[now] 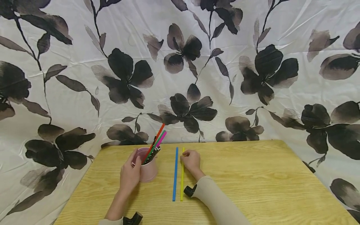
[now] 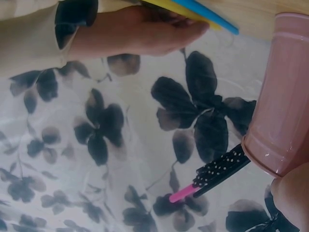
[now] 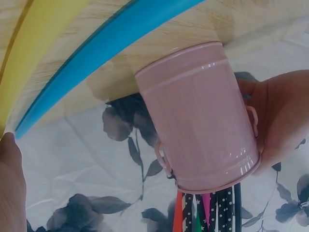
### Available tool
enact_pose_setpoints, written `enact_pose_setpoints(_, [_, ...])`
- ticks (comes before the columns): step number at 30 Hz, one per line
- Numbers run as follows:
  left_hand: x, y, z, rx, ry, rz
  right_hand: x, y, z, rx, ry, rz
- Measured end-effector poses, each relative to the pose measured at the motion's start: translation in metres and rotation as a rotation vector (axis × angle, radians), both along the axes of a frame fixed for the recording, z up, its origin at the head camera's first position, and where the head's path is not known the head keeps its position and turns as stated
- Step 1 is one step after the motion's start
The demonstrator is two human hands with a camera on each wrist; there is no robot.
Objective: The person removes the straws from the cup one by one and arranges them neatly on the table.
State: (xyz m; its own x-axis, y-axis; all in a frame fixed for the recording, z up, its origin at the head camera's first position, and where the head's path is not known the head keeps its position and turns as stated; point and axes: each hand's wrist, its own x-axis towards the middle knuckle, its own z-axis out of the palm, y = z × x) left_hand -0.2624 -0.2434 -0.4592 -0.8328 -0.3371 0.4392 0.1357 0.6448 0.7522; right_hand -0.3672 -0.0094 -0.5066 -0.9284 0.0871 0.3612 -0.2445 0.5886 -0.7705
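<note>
My left hand point(image 1: 130, 175) grips a pink metal pail point(image 1: 149, 172) by its left side, thumb at the rim. Small loops stick out from the pail's sides in the right wrist view. Red, green and pink straws point(image 1: 161, 139) and several black ones with white dots point(image 2: 219, 168) lean out of it to the right. To the right of the pail, a blue straw point(image 1: 175, 175) and a yellow straw point(image 1: 182, 181) lie side by side on the table. My right hand point(image 1: 192, 161) pinches the yellow straw near its far end; the blue one is just left of the fingertips.
The wooden table point(image 1: 253, 181) carries the pail and straws. Behind its far edge hangs a white cloth point(image 1: 157, 90) with dark flower prints. Black wrist devices point(image 1: 190, 190) sit at both sleeves.
</note>
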Motion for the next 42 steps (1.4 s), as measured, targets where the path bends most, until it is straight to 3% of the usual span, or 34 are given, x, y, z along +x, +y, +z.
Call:
enact_pose_setpoints(20, [-0.0029, -0.0031, -0.0017, 0.007, -0.015, 0.032, 0.0028, -0.0027, 0.0019, -0.047, -0.030, 0.001])
enact_pose_setpoints(42, [0.0011, 0.0002, -0.0035, 0.001, 0.003, 0.013, 0.0051, -0.0002, -0.0013, -0.063, -0.066, -0.027])
